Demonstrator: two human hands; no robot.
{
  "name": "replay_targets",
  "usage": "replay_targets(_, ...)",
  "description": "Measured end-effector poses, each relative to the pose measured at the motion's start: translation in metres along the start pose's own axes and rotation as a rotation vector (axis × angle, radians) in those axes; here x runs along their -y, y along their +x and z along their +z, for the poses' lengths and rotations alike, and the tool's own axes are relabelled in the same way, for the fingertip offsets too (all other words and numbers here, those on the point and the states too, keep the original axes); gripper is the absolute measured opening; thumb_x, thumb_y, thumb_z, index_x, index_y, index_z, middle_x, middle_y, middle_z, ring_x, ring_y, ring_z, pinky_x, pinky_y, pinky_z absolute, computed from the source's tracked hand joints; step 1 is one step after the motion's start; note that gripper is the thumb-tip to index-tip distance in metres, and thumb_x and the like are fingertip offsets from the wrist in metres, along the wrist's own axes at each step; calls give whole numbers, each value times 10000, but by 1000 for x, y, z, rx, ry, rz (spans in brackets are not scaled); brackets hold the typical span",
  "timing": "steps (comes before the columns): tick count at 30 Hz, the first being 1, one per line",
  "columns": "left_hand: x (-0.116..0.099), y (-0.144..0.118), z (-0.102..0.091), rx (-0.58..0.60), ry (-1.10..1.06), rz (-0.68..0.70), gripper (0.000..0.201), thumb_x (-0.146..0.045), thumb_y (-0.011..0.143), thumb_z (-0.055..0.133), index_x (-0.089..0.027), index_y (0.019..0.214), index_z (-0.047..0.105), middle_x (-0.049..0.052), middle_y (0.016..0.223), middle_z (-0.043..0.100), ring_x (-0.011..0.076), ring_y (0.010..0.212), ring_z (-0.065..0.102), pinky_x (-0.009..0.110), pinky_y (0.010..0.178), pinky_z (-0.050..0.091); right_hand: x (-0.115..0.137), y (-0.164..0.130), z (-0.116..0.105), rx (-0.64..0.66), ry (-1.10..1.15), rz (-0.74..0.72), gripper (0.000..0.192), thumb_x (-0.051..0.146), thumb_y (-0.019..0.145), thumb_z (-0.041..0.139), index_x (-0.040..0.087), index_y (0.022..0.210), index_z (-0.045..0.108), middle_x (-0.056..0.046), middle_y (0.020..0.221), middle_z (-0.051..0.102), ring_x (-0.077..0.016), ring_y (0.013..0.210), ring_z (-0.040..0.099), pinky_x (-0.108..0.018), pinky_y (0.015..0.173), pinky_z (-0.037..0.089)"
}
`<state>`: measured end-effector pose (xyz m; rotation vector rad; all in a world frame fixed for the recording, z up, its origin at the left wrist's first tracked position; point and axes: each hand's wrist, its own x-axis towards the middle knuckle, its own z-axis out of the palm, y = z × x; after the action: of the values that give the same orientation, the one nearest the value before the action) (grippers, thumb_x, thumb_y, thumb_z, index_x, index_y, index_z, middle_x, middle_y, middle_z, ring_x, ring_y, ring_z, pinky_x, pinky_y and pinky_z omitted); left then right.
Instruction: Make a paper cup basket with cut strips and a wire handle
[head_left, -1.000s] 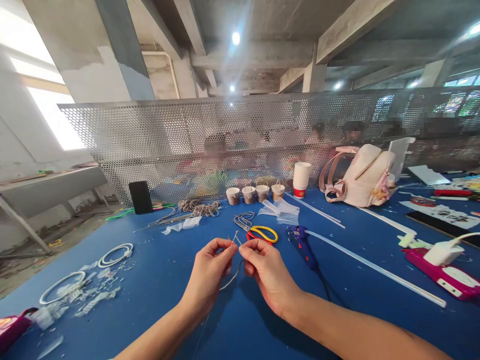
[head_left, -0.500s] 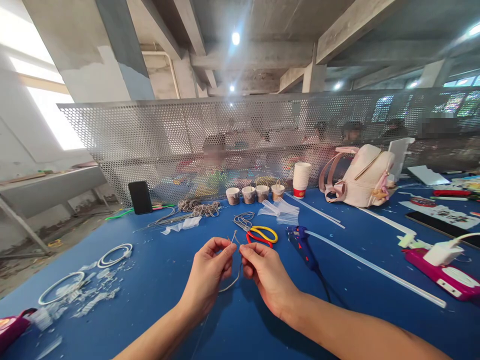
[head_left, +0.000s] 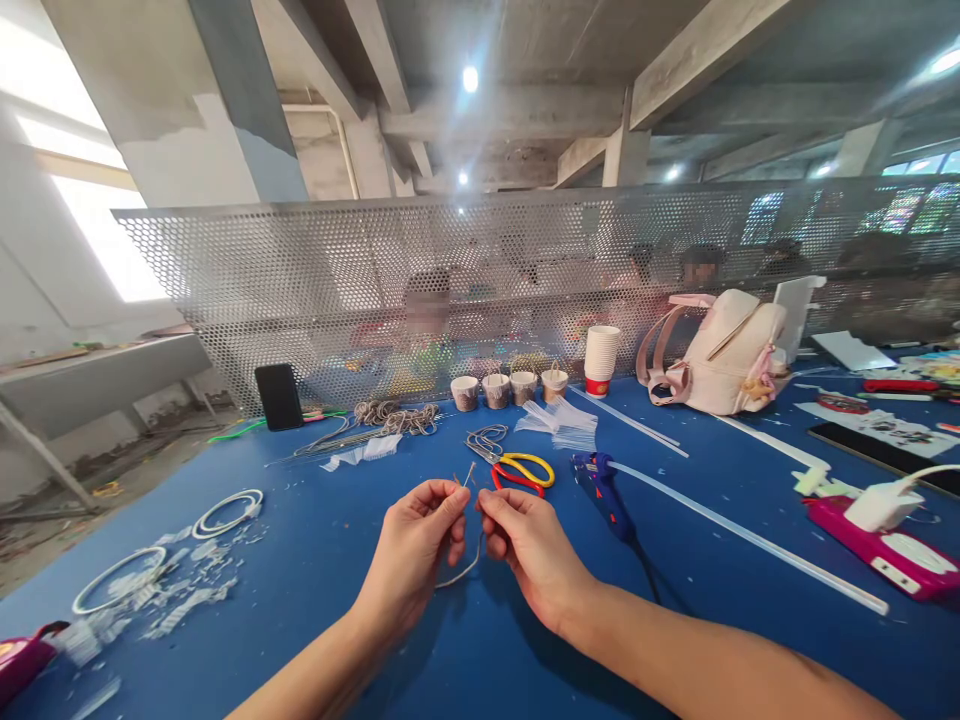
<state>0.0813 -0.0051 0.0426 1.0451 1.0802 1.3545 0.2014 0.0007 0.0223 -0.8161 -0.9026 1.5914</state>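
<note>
- Left hand (head_left: 416, 550) and right hand (head_left: 529, 550) meet fingertip to fingertip just above the counter (head_left: 315, 600), both pinched shut on one thin wire (head_left: 466, 572).
- The wire's short ends stick up between the fingertips; its slack hangs in a loop below the hands, close to the blue surface. We can't tell if it touches.
- Step in hand, as we read it: twisting or bending the wire ends together. The next move likely calls for a tight pinch on both sides and a small counter-rotation of the fingertips.
- Just beyond the hands: scissors (head_left: 521, 468) with yellow and red handles, lying flat.
- Right of them: blue glue gun (head_left: 604, 490), cord trailing toward us, with a long clear glue stick (head_left: 742, 538) lying beside it.
- Further back: a bundle of wire (head_left: 397, 415), clear plastic pieces (head_left: 562, 420), four small cups (head_left: 510, 388) in a row, a stack of paper cups (head_left: 602, 358).
- Far left: white rings (head_left: 225, 512) among plastic scraps. A dark phone (head_left: 278, 396) leans on the perforated screen (head_left: 480, 270).
- Far right: pale backpack (head_left: 724, 350), pink device (head_left: 889, 555) with a white charger on it.
- No brand, label or writing readable anywhere.
</note>
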Motion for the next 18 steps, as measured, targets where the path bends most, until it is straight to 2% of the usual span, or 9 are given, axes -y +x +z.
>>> replay_targets(18, -3, -3, 1, 50, 2, -24, 367, -457, 605, 763, -146, 645, 572, -59, 444, 521, 42, 349, 406, 166, 370, 305, -1, 0, 0, 8, 1, 1, 361, 485, 624, 736, 152, 620, 598, 50, 550, 508, -55, 451, 387, -226, 485, 282)
